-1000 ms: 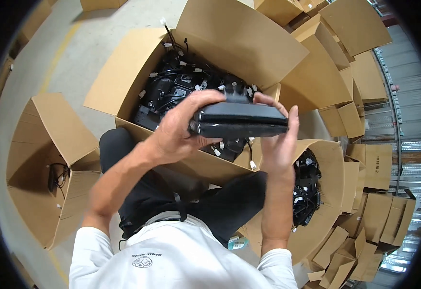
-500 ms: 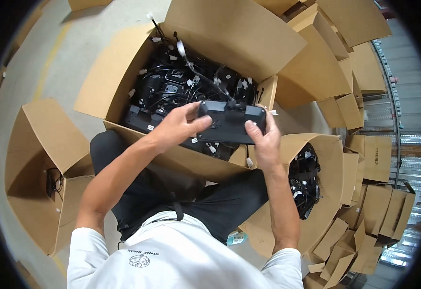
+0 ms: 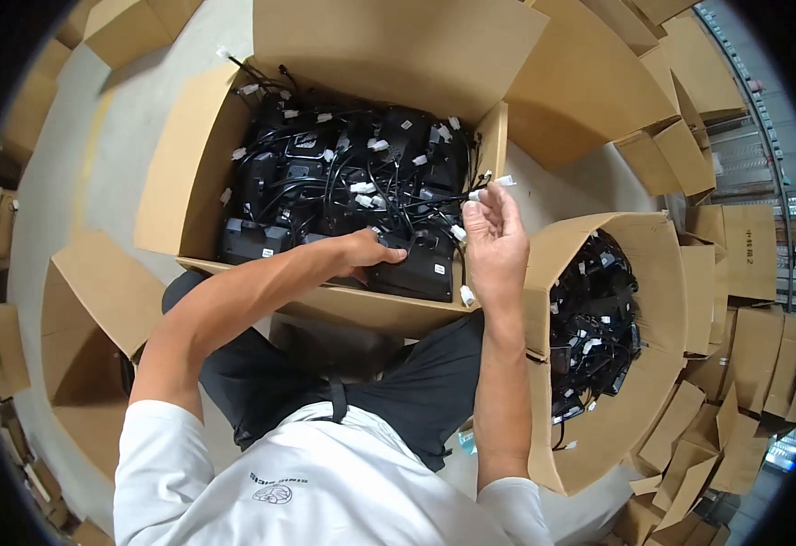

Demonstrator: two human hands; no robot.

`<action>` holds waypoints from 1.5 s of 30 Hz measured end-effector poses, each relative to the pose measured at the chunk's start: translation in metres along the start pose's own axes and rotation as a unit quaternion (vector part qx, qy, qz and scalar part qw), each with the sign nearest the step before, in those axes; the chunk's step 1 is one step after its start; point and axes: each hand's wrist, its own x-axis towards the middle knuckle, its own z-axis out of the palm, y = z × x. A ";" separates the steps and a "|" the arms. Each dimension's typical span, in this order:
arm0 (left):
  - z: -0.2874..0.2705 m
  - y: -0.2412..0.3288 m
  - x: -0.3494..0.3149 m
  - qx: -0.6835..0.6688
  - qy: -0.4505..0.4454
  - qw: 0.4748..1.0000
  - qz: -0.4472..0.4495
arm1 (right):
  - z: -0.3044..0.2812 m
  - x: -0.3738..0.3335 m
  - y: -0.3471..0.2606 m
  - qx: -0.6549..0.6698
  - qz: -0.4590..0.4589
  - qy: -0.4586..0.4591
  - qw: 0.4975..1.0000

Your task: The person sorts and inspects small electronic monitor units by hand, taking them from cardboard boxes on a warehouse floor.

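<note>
A large open carton (image 3: 503,127) in front of me holds several black plastic electronic units with black cables and white plugs. My left hand (image 3: 371,255) is closed on a black unit (image 3: 425,273) at the carton's near side, thumb on top; its other fingers are partly hidden. At the carton's right edge, my right hand (image 3: 498,246) has its fingers drawn together at the end of a black cable (image 3: 453,197), where white plugs (image 3: 504,181) stick out past the fingertips.
To my right stands another open carton (image 3: 662,355) with more black units and cables. An open carton (image 3: 98,300) is on the left. Empty-looking cartons (image 3: 689,428) pile up at the far right. A yellow line (image 3: 93,155) crosses the floor on the left.
The black unit, held above the carton by both hands, is now down among the others at the near side. My right hand has left its body for the cable end.
</note>
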 end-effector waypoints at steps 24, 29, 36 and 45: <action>0.015 0.000 0.024 0.324 0.032 0.946 0.003 | -0.034 -0.021 -0.040 0.143 -0.001 0.046 0.989; 0.020 -0.030 0.032 0.429 0.116 0.885 0.137 | -0.040 -0.032 -0.047 0.098 -0.009 0.038 0.994; 0.028 -0.005 0.029 0.481 0.033 0.876 0.019 | -0.045 -0.035 -0.045 0.088 0.041 0.048 0.994; 0.060 0.030 0.049 0.654 -0.032 0.388 0.649 | -0.047 -0.031 -0.057 0.109 0.057 0.054 0.991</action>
